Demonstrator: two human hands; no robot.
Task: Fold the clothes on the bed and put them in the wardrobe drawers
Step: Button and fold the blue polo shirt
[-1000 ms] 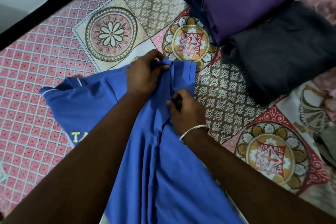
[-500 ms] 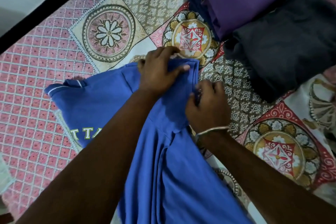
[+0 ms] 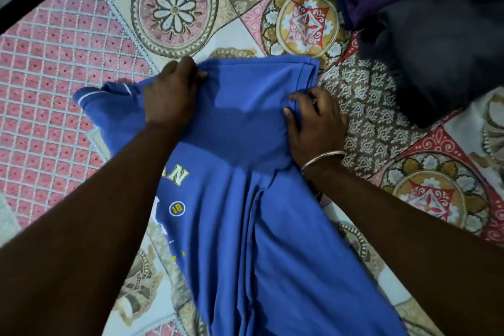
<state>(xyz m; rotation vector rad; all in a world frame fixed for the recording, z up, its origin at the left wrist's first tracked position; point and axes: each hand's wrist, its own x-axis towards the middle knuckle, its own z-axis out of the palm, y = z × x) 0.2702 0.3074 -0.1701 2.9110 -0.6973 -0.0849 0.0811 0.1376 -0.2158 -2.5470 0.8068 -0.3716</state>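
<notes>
Since a moment ago your left hand (image 3: 170, 95) and right hand (image 3: 316, 124), both gripping the shirt (image 3: 245, 123), have spread apart; folding is unfinished, drawers untouched.

One head-worn camera looks steeply down, close over the bed (image 3: 68, 63).

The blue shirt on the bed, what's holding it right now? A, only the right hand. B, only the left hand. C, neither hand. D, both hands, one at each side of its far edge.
D: the left hand grips the blue shirt at one side of its far edge, and the right hand pinches the other side.
</notes>
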